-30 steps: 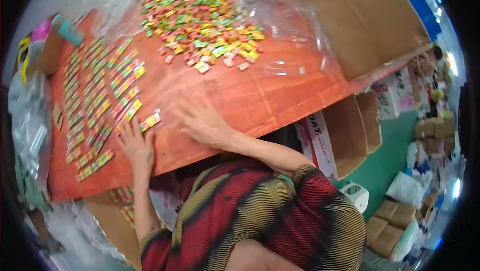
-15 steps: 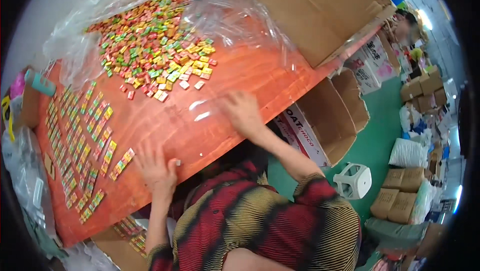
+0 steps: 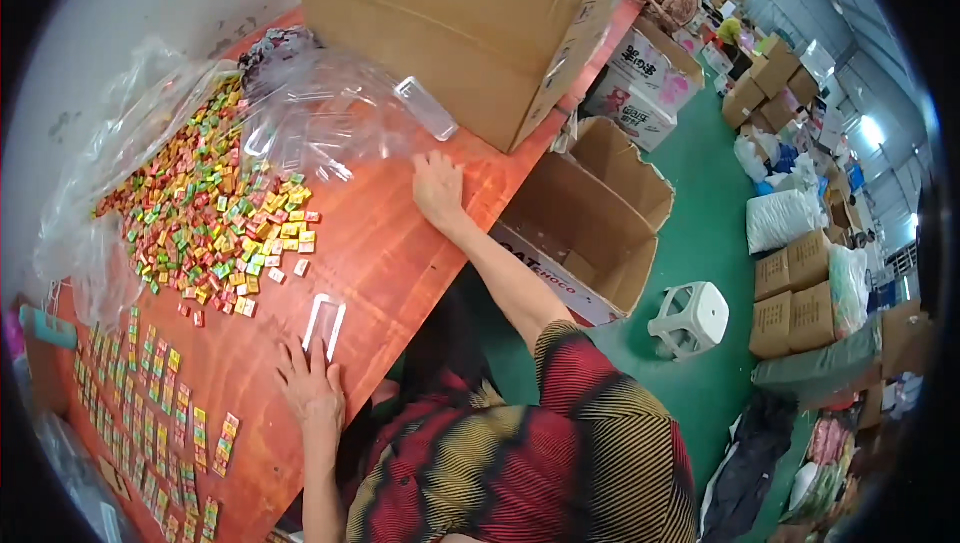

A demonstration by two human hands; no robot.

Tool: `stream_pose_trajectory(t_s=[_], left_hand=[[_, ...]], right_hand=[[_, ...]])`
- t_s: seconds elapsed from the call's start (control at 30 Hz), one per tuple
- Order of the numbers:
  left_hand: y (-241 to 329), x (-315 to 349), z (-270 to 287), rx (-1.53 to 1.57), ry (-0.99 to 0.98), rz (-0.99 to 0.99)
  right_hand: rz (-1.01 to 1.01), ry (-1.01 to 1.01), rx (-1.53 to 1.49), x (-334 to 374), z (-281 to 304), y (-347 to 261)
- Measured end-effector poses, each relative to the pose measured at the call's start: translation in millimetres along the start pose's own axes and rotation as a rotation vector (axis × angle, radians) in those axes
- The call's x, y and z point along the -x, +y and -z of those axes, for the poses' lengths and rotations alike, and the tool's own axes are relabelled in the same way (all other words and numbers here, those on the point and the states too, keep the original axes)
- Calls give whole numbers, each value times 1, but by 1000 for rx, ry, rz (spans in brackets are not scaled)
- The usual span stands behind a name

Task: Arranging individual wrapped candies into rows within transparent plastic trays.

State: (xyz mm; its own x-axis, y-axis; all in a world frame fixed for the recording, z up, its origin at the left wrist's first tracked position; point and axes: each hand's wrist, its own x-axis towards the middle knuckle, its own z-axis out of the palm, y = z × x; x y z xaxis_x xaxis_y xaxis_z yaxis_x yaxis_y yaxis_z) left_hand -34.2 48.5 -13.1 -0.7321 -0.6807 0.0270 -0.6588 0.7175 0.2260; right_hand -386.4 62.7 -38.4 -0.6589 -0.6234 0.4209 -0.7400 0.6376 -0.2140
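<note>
Resting flat, both hands lie on the orange tabletop (image 3: 400, 243).
Left hand (image 3: 312, 391): palm down near the tabletop's near edge, fingers spread and pointing away from the body; fingertips touch the near end of a small clear plastic tray (image 3: 325, 323). Nothing pinched.
Right hand (image 3: 438, 190): arm stretched far forward and to the right, palm down, fingers loosely spread, flat on bare wood; it grips nothing. It lies just beside the crumpled clear plastic bag (image 3: 300, 113) and near a second clear tray (image 3: 427, 108) that sits in front of the cardboard box (image 3: 470, 23).
Change since 0.5 s ago: right hand has reached further out, from mid-tabletop up to the foot of the box; left hand has kept to the near edge but now has the clear tray under its fingertips. View has swung right, showing more green floor (image 3: 700, 243).
Candy heap (image 3: 215, 213): loose small rectangular wrapped pieces, red, yellow, green and orange, spilling from the bag's mouth.
Sorted rows (image 3: 150, 413): same pieces laid in neat lines, left of the left hand.
Materials: tabletop smooth, glossy wood grain; bag thin, wrinkled, shiny; trays rigid, transparent, oblong with rounded corners; box matte brown corrugated.
Beyond: open carton (image 3: 590, 223) and white plastic stool (image 3: 690, 318) on the floor.
</note>
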Motion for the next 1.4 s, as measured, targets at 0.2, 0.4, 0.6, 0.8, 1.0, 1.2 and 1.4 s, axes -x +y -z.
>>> stream_pose_trajectory(t_s=[0.2, 0.4, 0.6, 0.8, 1.0, 1.2, 1.4], left_hand=[[-13, 4, 0, -1, 34, 5], [-26, 14, 4, -55, 118, 94], [-28, 16, 7, -15, 147, 92], [-32, 19, 10, -1, 228, 83], [-45, 20, 6, 29, 236, 95], [-54, 28, 16, 32, 171, 81], [-66, 18, 15, 74, 214, 81]], right_hand=[[180, 268, -275, 22, 20, -9], [474, -22, -335, 61, 39, -43], [626, -163, -282, 90, 53, -44], [625, -159, -142, 106, 82, -88], [1051, -437, -536, 181, 81, -129], [1292, -604, -928, 197, 109, -115], [1114, -250, -656, 186, 103, -169]])
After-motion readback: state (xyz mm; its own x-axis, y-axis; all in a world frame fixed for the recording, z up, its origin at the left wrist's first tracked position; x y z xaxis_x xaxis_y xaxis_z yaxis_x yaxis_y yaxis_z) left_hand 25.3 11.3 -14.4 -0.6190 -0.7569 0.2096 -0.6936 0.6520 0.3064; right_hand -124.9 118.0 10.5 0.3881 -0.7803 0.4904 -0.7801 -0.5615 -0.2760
